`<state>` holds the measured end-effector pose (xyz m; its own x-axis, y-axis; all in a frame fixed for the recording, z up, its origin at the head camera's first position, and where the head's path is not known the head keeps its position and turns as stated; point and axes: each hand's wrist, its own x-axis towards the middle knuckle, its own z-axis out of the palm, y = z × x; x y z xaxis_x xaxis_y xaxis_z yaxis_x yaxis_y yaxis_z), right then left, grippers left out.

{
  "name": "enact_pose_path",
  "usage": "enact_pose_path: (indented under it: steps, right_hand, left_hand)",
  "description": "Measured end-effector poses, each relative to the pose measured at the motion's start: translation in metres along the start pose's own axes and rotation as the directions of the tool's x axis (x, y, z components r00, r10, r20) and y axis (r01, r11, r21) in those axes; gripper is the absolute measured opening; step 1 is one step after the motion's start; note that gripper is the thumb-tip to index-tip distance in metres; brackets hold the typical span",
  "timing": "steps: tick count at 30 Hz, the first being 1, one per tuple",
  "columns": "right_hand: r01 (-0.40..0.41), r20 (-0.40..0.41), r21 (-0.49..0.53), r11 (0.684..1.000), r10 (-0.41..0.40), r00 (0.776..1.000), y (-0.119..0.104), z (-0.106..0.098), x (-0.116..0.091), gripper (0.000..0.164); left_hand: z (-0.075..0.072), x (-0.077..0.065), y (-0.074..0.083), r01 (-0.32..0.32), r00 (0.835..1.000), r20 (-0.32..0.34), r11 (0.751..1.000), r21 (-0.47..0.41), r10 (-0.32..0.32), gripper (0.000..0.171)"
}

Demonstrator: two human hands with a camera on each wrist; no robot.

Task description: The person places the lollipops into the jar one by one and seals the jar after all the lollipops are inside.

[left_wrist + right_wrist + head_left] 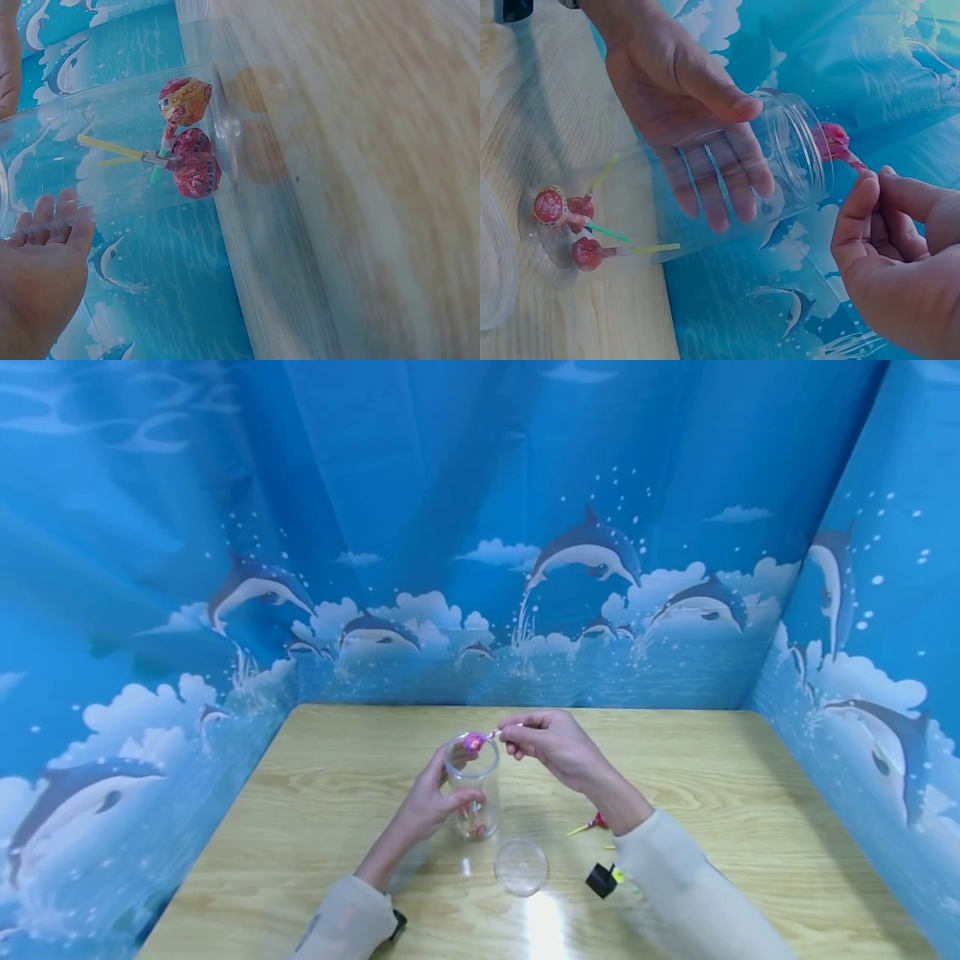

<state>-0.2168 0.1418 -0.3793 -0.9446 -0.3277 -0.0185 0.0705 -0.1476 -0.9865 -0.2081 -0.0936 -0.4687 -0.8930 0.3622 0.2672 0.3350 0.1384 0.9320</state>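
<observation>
A clear round jar [486, 802] stands upright on the table, its mouth uncovered. My left hand [429, 806] grips its side, thumb on the near face and fingers round the far side. Several wrapped lollipops lie at the jar's bottom: a red one [587, 255] with a yellow stick, another [550, 206] with a green stick, and an orange-and-red one [185, 101]. Between thumb and forefinger my right hand [558, 750] pinches the stick of a pink-purple lollipop [473, 742]. That lollipop's head is at the jar's rim, pointing toward the left hand.
A clear round lid [522, 892] lies flat in front of the jar. To the right, a red lollipop [600, 820] with a yellow stick lies partly behind my right forearm. A black block [602, 881] shows beside the right sleeve. Dolphin-print curtains [465, 677] surround the wooden table [330, 810].
</observation>
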Motion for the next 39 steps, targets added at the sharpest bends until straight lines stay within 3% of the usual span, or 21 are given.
enact_pose_path:
  steps: [4,10,14,24,27,34,39]
  right_hand:
    - [0.025,-0.002,-0.167,0.986,-0.026,1.0,-0.001,0.004,0.004,0.023]
    - [0.147,0.032,-0.418,0.897,-0.147,0.989,-0.003,0.011,0.009,0.023]
    - [0.191,0.054,-0.479,0.857,-0.188,0.981,-0.005,0.016,0.012,0.022]
    - [0.208,0.082,-0.56,0.802,-0.196,0.977,-0.011,0.023,0.018,0.021]
    - [0.219,0.093,-0.561,0.799,-0.202,0.975,-0.012,0.024,0.02,0.023]
    - [0.241,0.103,-0.515,0.823,-0.219,0.97,-0.013,0.022,0.023,0.027]
    - [0.213,0.082,-0.518,0.828,-0.2,0.976,-0.013,0.012,0.015,0.026]
  left_hand:
    - [0.0,-0.001,0.0,0.005,1.0,-0.011,1.0,0.013,-0.004,0.084]
    - [-0.001,-0.001,0.0,-0.025,1.0,-0.003,0.999,0.021,0.025,0.084]
    - [-0.001,-0.001,-0.001,-0.042,0.999,0.002,0.999,0.022,0.042,0.083]
    - [-0.001,0.0,-0.001,-0.043,0.999,0.009,0.999,0.031,0.043,0.083]
    - [-0.001,0.001,0.0,-0.038,0.999,0.015,0.999,0.02,0.038,0.083]
    - [0.0,0.001,-0.001,-0.056,0.998,0.027,0.998,0.0,0.056,0.081]
    - [-0.001,0.001,-0.001,-0.08,0.996,0.031,0.997,0.004,0.08,0.082]
